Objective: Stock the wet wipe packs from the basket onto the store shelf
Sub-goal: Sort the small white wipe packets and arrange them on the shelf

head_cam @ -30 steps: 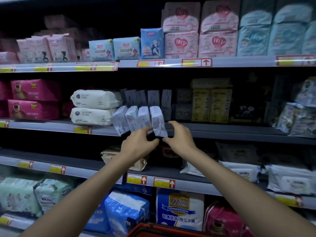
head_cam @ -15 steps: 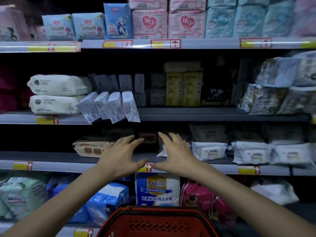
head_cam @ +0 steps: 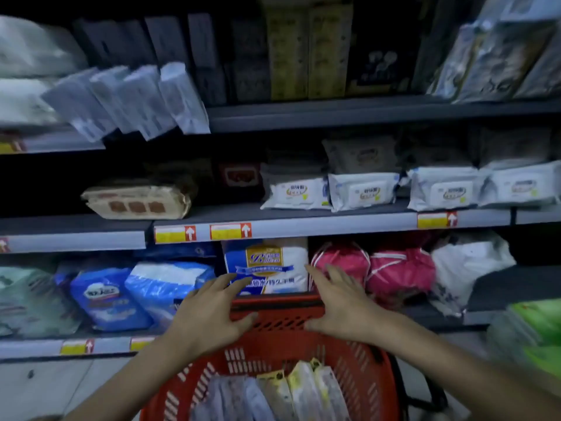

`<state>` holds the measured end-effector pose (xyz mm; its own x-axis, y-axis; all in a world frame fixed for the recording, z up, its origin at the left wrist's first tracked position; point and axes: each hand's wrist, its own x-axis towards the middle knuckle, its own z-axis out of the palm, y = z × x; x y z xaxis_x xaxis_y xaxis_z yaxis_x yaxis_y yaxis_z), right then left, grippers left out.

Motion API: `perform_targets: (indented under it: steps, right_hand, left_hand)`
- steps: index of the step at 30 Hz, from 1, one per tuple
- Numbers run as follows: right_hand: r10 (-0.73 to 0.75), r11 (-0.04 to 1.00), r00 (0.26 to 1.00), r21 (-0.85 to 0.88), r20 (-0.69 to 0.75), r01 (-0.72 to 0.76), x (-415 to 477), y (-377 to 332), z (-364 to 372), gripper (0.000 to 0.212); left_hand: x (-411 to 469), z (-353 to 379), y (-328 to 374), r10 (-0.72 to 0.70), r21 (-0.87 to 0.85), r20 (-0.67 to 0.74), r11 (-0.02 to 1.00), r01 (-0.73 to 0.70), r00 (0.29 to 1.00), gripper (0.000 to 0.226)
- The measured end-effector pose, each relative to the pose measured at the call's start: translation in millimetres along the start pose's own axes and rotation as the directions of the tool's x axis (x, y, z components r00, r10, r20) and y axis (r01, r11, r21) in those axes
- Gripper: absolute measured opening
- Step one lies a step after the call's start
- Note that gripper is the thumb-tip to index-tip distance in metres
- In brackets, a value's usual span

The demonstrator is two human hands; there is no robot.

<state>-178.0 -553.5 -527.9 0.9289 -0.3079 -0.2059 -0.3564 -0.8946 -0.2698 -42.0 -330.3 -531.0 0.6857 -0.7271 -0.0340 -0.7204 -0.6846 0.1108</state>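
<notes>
The wet wipe packs stand on end in the red basket, below the hands and nearer the person, and four pale leaning packs sit in a row on the store shelf, well above and to the left of the hands. The left hand and right hand hover side by side over the basket's far rim, fingers straight and spread wide, holding nothing. Just beyond the fingertips stands a blue-and-white bag, with pink bags beside the right hand.

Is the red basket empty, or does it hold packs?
Not empty: several packs stand on edge inside the red basket.
</notes>
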Motion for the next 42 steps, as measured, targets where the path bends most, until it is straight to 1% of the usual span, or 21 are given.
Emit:
perform_targets:
  steps: [3,5,7,9,11,13,16,19,21,24,25,28,32,35,37,39,40,42]
  right_hand:
    - [0.003,0.999,0.996,-0.045,0.085,0.001,0,12,35,0.116]
    - [-0.010,0.998,0.990,-0.065,0.140,0.019,1,21,58,0.115]
    - [-0.014,0.996,0.980,-0.083,0.199,0.031,1,31,78,0.112]
    - [-0.014,0.993,0.964,-0.113,0.265,0.045,-1,36,93,0.107]
    - [-0.032,0.983,0.951,-0.163,0.306,0.086,-3,35,105,0.101]
    - [-0.088,0.963,0.943,-0.215,0.321,0.163,-6,31,119,0.093]
    - [-0.143,0.918,0.913,-0.293,0.383,0.267,-12,26,143,0.089]
    - [-0.156,0.881,0.881,-0.340,0.446,0.329,-16,27,160,0.083]
    - [-0.138,0.862,0.870,-0.375,0.473,0.341,-16,31,166,0.082]
    - [-0.119,0.849,0.867,-0.403,0.485,0.342,-13,35,169,0.080]
    - [-0.115,0.843,0.870,-0.416,0.480,0.341,-12,37,170,0.080]
    - [-0.107,0.833,0.880,-0.442,0.462,0.333,-8,43,171,0.081]
    - [-0.116,0.825,0.888,-0.454,0.446,0.336,-7,50,172,0.079]
    - [-0.115,0.824,0.885,-0.454,0.452,0.338,-9,54,174,0.080]
    - [-0.113,0.830,0.880,-0.444,0.462,0.339,-10,58,177,0.080]
    - [-0.109,0.834,0.879,-0.438,0.465,0.335,-10,61,179,0.079]
    - [-0.105,0.836,0.878,-0.436,0.466,0.332,-10,62,179,0.079]
    - [-0.099,0.840,0.879,-0.435,0.467,0.326,-10,63,178,0.079]
  left_hand:
    - [0,41,-4,0.006,0.042,0.077,0.999,-0.009,0.997,0.096]
    - [-3,68,-5,0.008,0.058,0.166,0.998,-0.018,0.986,0.095]
    - [-5,94,-5,0.016,0.087,0.255,0.995,-0.039,0.967,0.088]
    - [-8,121,-7,0.029,0.096,0.313,0.993,-0.062,0.949,0.080]
    - [-8,147,-10,0.036,0.117,0.382,0.989,-0.087,0.924,0.077]
    - [-5,171,-12,0.049,0.138,0.463,0.982,-0.127,0.885,0.078]
    - [2,206,-13,0.110,0.155,0.537,0.962,-0.226,0.836,0.081]
    - [12,236,-10,0.203,0.185,0.594,0.907,-0.378,0.778,0.084]
    - [20,253,-7,0.254,0.211,0.646,0.846,-0.489,0.720,0.087]
    - [30,278,-4,0.296,0.255,0.732,0.716,-0.650,0.613,0.090]
    - [32,285,-3,0.300,0.275,0.749,0.670,-0.689,0.591,0.090]
    - [38,297,6,0.321,0.312,0.761,0.581,-0.752,0.564,0.085]
    - [41,307,16,0.385,0.286,0.789,0.460,-0.841,0.479,0.076]
    - [39,308,19,0.432,0.270,0.791,0.389,-0.881,0.433,0.065]
    - [40,304,23,0.467,0.261,0.778,0.371,-0.891,0.421,0.055]
    - [41,302,25,0.513,0.262,0.743,0.367,-0.893,0.429,0.040]
    - [41,300,26,0.521,0.265,0.731,0.379,-0.887,0.441,0.035]
    - [40,294,28,0.519,0.269,0.709,0.426,-0.864,0.477,0.032]
